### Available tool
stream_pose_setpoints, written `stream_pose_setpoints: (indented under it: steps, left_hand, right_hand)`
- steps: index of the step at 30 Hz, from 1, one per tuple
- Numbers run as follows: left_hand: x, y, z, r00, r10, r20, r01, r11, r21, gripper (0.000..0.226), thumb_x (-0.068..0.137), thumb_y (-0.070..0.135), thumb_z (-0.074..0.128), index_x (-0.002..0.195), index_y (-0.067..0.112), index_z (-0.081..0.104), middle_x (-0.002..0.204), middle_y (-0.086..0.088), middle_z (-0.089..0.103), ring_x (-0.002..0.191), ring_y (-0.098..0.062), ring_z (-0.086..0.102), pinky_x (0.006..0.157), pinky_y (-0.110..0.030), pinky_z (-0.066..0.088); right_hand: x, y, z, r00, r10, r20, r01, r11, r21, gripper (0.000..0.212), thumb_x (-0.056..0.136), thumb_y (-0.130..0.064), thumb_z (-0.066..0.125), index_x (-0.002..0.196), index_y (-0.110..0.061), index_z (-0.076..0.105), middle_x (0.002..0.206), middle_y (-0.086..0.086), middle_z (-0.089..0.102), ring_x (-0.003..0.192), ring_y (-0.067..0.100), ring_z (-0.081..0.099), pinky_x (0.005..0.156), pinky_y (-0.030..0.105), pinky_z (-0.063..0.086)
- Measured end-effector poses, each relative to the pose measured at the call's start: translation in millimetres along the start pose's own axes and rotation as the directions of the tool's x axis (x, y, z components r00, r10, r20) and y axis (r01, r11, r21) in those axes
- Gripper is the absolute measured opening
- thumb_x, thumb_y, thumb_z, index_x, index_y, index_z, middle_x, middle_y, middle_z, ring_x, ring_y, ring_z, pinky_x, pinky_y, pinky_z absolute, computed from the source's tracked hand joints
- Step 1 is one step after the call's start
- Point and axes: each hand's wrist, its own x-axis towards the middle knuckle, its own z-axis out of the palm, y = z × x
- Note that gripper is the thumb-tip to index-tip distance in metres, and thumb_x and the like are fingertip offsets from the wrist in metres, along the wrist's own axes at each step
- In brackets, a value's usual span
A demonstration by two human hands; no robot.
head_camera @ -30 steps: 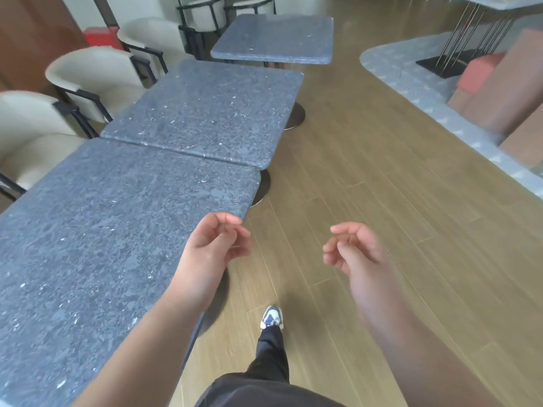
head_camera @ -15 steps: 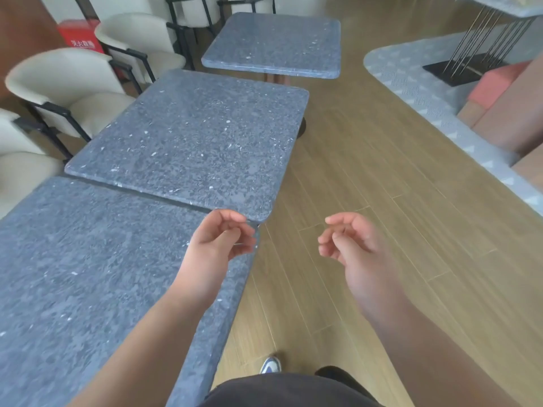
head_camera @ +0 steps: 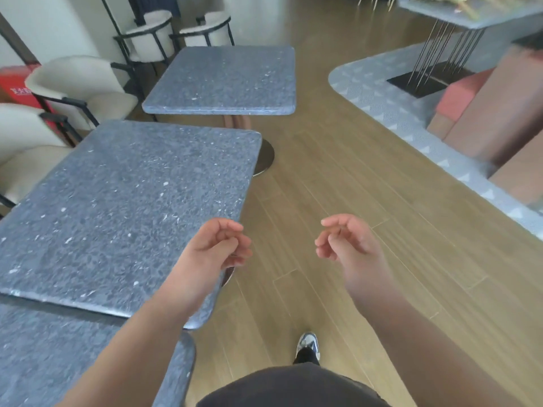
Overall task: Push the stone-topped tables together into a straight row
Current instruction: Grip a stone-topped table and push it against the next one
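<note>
Three grey stone-topped tables run up the left side. The nearest table (head_camera: 44, 356) butts against the middle table (head_camera: 126, 207), whose right edge sticks out a little further. The far table (head_camera: 226, 80) stands apart, with a strip of floor between it and the middle one, and sits shifted to the right. My left hand (head_camera: 217, 248) hovers over the middle table's near right corner with loosely curled fingers, holding nothing. My right hand (head_camera: 343, 242) hangs over the wooden floor, also loosely curled and empty.
Cream chairs (head_camera: 79, 86) with black frames line the tables' left side, and two more (head_camera: 182, 30) stand at the back. A grey patterned rug (head_camera: 390, 113) with brown and red upholstered blocks (head_camera: 493, 113) lies to the right. My foot (head_camera: 307, 345) is on the floor below.
I have walked forward along the tables. The nearest table has slid down out of view, the far table is closer. Both hands keep the same loose pose.
</note>
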Motion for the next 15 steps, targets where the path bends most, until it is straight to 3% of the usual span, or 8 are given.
stream_pose_setpoints:
  steps: [10, 15]
  left_hand:
    - [170, 56, 78, 0.999, 0.044, -0.019, -0.045, 0.997, -0.059, 0.023, 0.097, -0.010, 0.039, 0.106, 0.000, 0.056, 0.084, -0.007, 0.069, 0.080, -0.025, 0.066, 0.080, -0.039, 0.056]
    - [259, 65, 89, 0.999, 0.019, -0.042, -0.022, 0.998, -0.057, 0.024, 0.097, -0.012, 0.038, 0.105, 0.001, 0.057, 0.084, -0.009, 0.069, 0.078, -0.024, 0.066, 0.080, -0.040, 0.056]
  right_hand:
    - [194, -45, -39, 0.997, -0.027, 0.078, 0.029, 0.999, -0.025, 0.027, 0.099, 0.003, 0.044, 0.104, -0.016, 0.062, 0.080, 0.003, 0.069, 0.074, 0.013, 0.065, 0.072, 0.017, 0.050]
    - [282, -40, -39, 0.994, 0.029, 0.108, -0.023, 0.998, -0.064, 0.028, 0.099, 0.000, 0.045, 0.103, -0.021, 0.063, 0.084, 0.001, 0.069, 0.077, 0.014, 0.066, 0.076, 0.024, 0.049]
